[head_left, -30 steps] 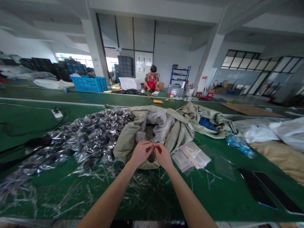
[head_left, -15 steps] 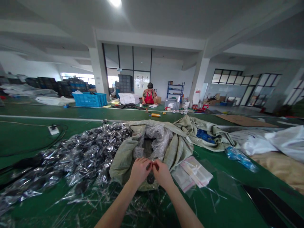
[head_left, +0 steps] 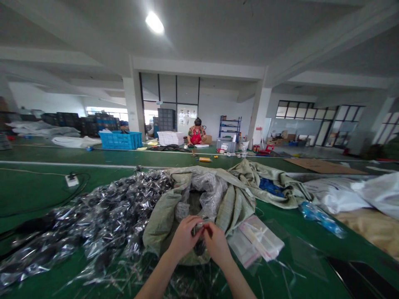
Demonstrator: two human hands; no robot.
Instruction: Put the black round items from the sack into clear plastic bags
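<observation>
My left hand and my right hand meet in front of the open sack, fingers pinched together. Between and below the fingertips hangs a small clear plastic bag with a dark round piece in it; both hands grip its upper edge. The green woven sack lies open just beyond, its clear plastic liner bunched in the mouth. To the left spreads a big heap of dark pieces in clear bags. Flat clear bags lie stacked to the right of my right hand.
Another woven sack with blue contents lies behind on the right, near a blue plastic bundle. A dark flat panel is at the right front. A power strip lies at left. Across the tables a person works near a blue crate.
My view has tilted up slightly, so the scene sits lower. Both hands stay together at the small bag, the fingers shifting slightly along its top.
</observation>
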